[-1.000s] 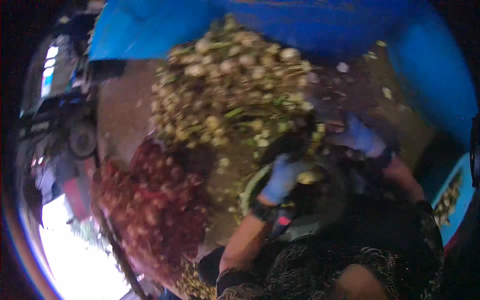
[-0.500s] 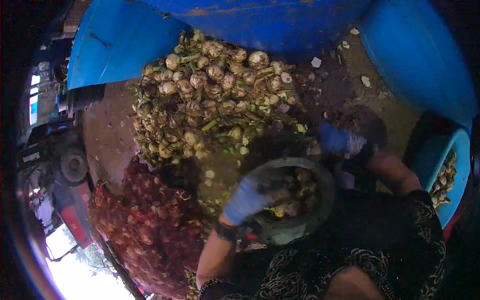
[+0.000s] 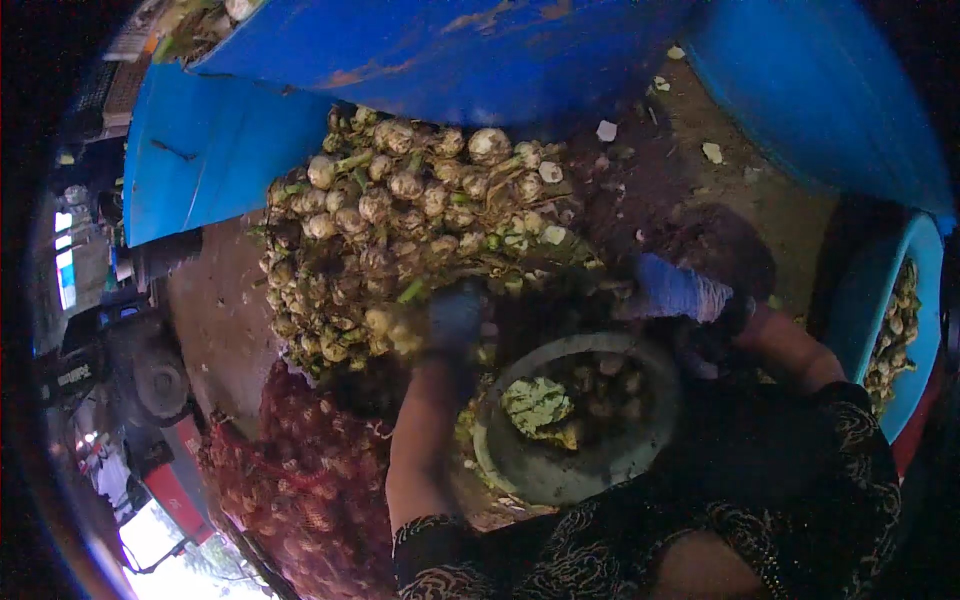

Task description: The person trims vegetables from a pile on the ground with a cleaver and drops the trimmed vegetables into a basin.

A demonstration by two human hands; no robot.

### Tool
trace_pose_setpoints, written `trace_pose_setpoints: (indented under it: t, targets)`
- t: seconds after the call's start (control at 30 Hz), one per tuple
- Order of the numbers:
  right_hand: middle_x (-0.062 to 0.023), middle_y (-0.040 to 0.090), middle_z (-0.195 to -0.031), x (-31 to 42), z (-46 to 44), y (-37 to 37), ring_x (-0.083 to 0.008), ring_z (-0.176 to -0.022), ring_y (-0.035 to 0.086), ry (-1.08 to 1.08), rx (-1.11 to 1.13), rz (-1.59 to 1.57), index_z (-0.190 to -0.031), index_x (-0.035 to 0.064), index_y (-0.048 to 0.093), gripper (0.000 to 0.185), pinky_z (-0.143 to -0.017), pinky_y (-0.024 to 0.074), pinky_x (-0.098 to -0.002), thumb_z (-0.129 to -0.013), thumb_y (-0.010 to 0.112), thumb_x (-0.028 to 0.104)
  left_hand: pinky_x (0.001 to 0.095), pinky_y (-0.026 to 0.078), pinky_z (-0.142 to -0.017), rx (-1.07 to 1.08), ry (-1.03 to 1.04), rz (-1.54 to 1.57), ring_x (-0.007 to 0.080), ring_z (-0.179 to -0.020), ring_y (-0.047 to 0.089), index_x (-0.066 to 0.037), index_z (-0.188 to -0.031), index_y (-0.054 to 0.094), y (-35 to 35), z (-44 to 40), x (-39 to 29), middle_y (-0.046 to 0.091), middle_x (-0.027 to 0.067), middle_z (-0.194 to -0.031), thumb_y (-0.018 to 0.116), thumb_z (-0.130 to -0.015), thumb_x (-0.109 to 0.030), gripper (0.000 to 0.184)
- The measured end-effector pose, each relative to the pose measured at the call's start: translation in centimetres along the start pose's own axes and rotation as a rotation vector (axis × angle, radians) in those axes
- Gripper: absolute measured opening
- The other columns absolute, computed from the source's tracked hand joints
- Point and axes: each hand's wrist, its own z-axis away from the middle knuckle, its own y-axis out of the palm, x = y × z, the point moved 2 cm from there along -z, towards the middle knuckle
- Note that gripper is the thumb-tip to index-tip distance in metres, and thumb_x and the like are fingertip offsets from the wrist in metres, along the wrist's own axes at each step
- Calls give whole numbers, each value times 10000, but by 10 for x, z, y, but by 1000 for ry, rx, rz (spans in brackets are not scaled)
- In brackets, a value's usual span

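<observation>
My left hand (image 3: 455, 318), in a blue glove and smeared by motion, reaches to the near edge of a heap of round, pale, soil-crusted bulbs with stalks (image 3: 400, 190). Its fingers do not show clearly. Over to the right, my right hand (image 3: 680, 290), also gloved, looks closed; what it holds, if anything, is lost in shadow. Between my forearms stands a round greyish basin (image 3: 490, 455). Inside it are a pale green, crumpled leafy piece (image 3: 537, 408) and several darker bulbs (image 3: 610, 385).
A red mesh sack (image 3: 310, 490) full of small bulbs lies at the left. Large blue tubs (image 3: 450, 60) line the far side, another blue tub (image 3: 820, 90) at the right. A light-blue tub (image 3: 935, 290) beside me holds more bulbs. Pale scraps (image 3: 607, 131) dot the ground.
My left hand has moved from over the basin up to the bulb heap, uncovering the leafy piece. My right hand stays near the same place. The view has shifted slightly.
</observation>
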Motion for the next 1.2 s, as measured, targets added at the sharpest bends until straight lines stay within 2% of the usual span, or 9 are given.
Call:
trace_pose_setpoints:
  t: [0.23, 0.47, 0.57, 0.67, 0.77, 0.87, 1.0, 1.1, 1.2]
  targets:
    - [-141, 535, -647, 20, -4, 6, -340, -627, 554, -92, -133, 470, -783, 51, 564, 297, -561, 433, -403, -673, 662, 308, 339, 507, -747, -335, 30, 1273, 218, -883, 606, -28, -996, 575, -2, 31, -5, 636, 95, -938, 665, -682, -63, 329]
    - [-104, 522, -626, 98, -4, 0, -322, -597, 552, -298, -243, 448, -699, 96, 525, 284, -537, 422, -393, -653, 679, 330, 295, 489, -765, -245, 167, 1573, 182, -879, 606, 2, -1068, 555, -75, 84, -66, 626, 107, -991, 594, -708, 23, 363]
    - [-97, 523, -619, 101, -3, -1, -315, -588, 551, -373, -213, 437, -703, 102, 527, 287, -521, 421, -392, -653, 667, 348, 305, 469, -838, -491, 556, 1226, 206, -936, 592, 23, -1107, 539, -72, 103, -78, 601, 124, -1076, 550, -788, -64, 330]
    - [-97, 529, -622, 97, -2, 2, -317, -587, 554, -406, -204, 462, -707, 109, 532, 283, -510, 424, -394, -670, 641, 368, 320, 454, -874, 135, 382, 2538, 218, -997, 572, 10, -1154, 522, -61, 109, -92, 564, 137, -1156, 487, -843, -133, 344]
    - [-113, 540, -616, 73, -11, 4, -323, -581, 554, -365, -186, 522, -703, 106, 533, 276, -503, 427, -405, -692, 612, 371, 325, 452, -879, -170, 270, 1776, 213, -1011, 563, -13, -1157, 514, -56, 114, -94, 565, 124, -1148, 567, -805, -164, 387]
    - [-132, 556, -619, 7, -16, -5, -331, -595, 564, -97, -48, 613, -711, 93, 541, 272, -511, 434, -415, -687, 610, 354, 330, 458, -859, 76, 207, 1626, 205, -972, 567, -20, -1105, 526, -50, 112, -98, 580, 111, -1090, 665, -735, -194, 432]
    - [-166, 580, -722, -2, -13, -6, -338, -667, 564, -3, -229, 504, -932, 60, 548, 359, -600, 462, -401, -711, 624, 332, 329, 472, -792, -324, 347, 1035, 195, -964, 550, -70, -1117, 495, -76, 106, -86, 566, 59, -1043, 464, -852, -507, 512]
    - [-184, 603, -958, 45, -3, -15, -307, -872, 587, -86, -202, 94, -1143, 31, 524, 538, -763, 473, -408, -727, 648, 349, 337, 490, -722, -374, -83, 1982, 224, -867, 573, -74, -1096, 493, -68, 103, -92, 572, 66, -984, 515, -795, -561, 572]
    - [-163, 563, -1103, 89, 1, -6, -254, -1003, 545, -197, -156, -122, -1155, 6, 503, 554, -863, 432, -406, -739, 662, 336, 366, 502, -709, -499, -41, 2581, 251, -822, 584, -81, -1091, 503, -95, 93, -113, 571, 69, -1000, 532, -787, -540, 552]
